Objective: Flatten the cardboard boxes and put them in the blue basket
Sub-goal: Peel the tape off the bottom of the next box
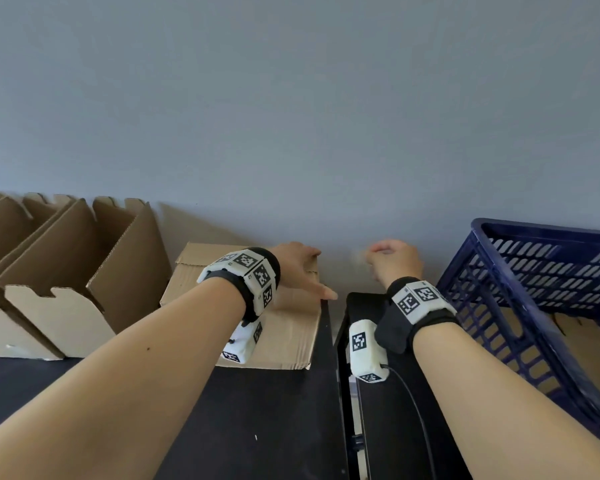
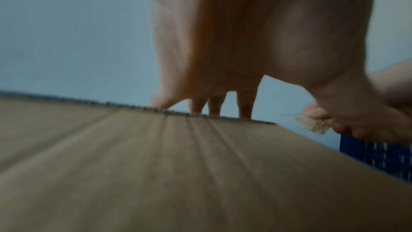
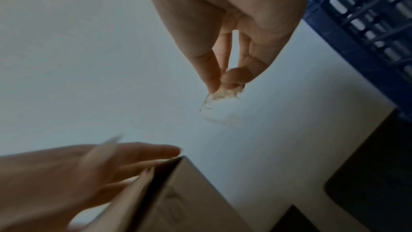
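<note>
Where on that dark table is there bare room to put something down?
Bare table lies near the person, in front of the closed cardboard box. The left is crowded with open cardboard boxes; the blue basket fills the right.

Plain brown corrugated cardboard boxes point(image 1: 66, 271) sit on a black surface point(image 1: 257, 427); the slotted blue plastic basket point(image 1: 534, 278) is dark blue; white wristbands point(image 1: 253, 271) carry black-and-white square codes; grey-blue wall point(image 1: 291, 98)

no readable text, only coded markers on wrist bands point(image 1: 246, 271)

left hand point(image 1: 297, 263) flat, fingers spread; right hand point(image 1: 394, 259) raised, fingertips point(image 3: 236, 77) pinched together
</note>
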Motion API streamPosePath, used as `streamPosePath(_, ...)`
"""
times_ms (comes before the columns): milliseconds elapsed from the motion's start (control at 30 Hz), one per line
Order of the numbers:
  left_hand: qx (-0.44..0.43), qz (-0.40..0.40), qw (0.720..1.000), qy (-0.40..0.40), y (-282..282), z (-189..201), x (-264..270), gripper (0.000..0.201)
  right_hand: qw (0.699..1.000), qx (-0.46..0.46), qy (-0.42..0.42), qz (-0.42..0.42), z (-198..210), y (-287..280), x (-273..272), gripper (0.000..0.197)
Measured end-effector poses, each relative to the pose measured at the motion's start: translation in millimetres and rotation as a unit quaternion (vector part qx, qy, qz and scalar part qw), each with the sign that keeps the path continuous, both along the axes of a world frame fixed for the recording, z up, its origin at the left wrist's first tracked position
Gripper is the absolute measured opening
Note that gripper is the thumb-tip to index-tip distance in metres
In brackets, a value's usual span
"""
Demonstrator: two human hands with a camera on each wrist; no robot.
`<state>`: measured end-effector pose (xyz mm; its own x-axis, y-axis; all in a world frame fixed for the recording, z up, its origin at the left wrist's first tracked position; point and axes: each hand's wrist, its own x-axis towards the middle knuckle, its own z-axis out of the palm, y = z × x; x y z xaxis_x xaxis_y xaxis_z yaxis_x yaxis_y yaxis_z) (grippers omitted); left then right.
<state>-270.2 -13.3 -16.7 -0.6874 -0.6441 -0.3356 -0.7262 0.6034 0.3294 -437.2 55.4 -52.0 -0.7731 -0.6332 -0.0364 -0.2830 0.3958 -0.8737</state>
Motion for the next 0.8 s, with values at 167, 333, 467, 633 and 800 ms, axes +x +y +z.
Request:
streamPosePath(167,0.037,0.122,0.959,0.252,-12,11,-2,0.048,0.996,-0.064,-0.039,0.054,31,-4,17,0.016)
streamPosePath(333,0.142,0.123,0.926,0.326,-9,27,-3,0.032,0.989,-0.114,-0.065,0.073,53,-6,34,0.01)
streamPosePath(467,0.136,0.145,0.916,0.349,-9,26,4,0.021,0.992,-0.12,-0.016,0.045,55,-4,35,0.023)
streamPosePath(633,0.071,0.179,0.913,0.36,-7,24,7,0.015,0.988,-0.139,0.025,0.06,55,0,40,0.02)
streamPosePath(800,0.093,0.218,0.896,0.376,-2,24,6,0.01,0.979,-0.141,0.086,0.116,59,1,50,0.014)
